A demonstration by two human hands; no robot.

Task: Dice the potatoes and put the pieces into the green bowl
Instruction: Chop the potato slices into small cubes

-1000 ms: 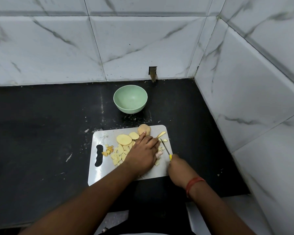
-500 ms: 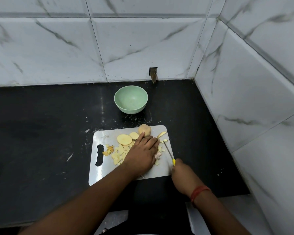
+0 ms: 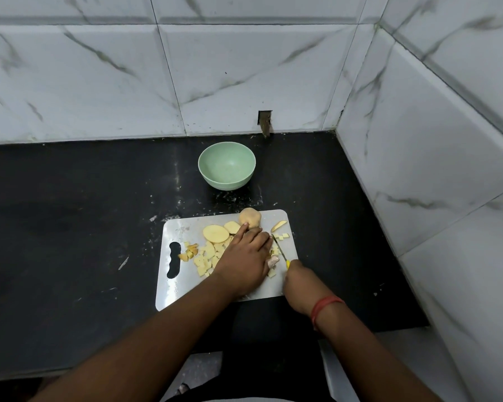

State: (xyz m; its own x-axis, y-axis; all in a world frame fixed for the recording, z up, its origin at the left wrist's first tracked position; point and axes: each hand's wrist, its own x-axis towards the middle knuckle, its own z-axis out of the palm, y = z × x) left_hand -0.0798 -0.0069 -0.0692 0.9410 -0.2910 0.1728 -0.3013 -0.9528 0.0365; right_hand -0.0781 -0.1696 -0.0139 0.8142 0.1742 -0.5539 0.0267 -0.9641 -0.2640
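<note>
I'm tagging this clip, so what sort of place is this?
Most likely a home kitchen corner: a black stone countertop against white marble-look wall tiles, with a steel cutting board of potato pieces.

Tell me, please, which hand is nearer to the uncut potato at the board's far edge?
Left. The left hand has fingertips almost at the uncut potato; the right hand grips the knife nearer the board's near edge.

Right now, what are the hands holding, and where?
The right hand grips the knife by its yellow handle. The left hand lies on potato pieces, gripping nothing visible.
</note>
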